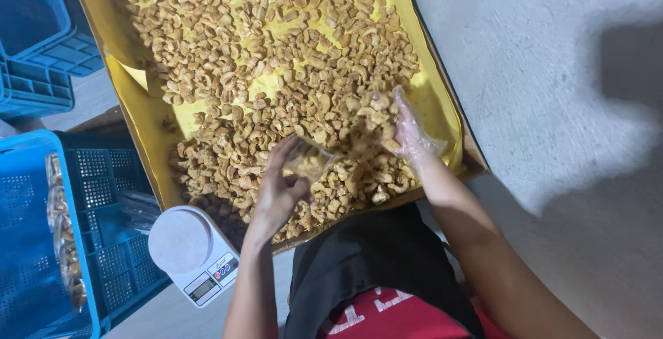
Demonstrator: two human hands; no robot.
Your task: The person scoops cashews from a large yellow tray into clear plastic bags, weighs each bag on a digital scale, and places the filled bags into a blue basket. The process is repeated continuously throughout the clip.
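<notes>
Left hand [280, 190] grips a small clear bag [307, 161] over the tray [148, 114]; gloved right hand [407, 132], at three o'clock of the bag, clutches a scoop of snacks [276, 49]; scale [193, 252] sits at seven o'clock, beside a blue crate [27, 242].

Snacks scooped into a small bag over a lined tray.

A small clear bag [309, 159] is held open in the left hand [280, 190]; a handful of fried snack pieces [276, 55] is gripped in the gloved right hand [407, 128] just beside the bag's mouth. The pieces are spread across a yellow-lined tray [148, 114]. A white kitchen scale [193, 252] is set near the left arm, beside a blue crate [103, 249] with filled bags [65, 242] along its edge.
</notes>
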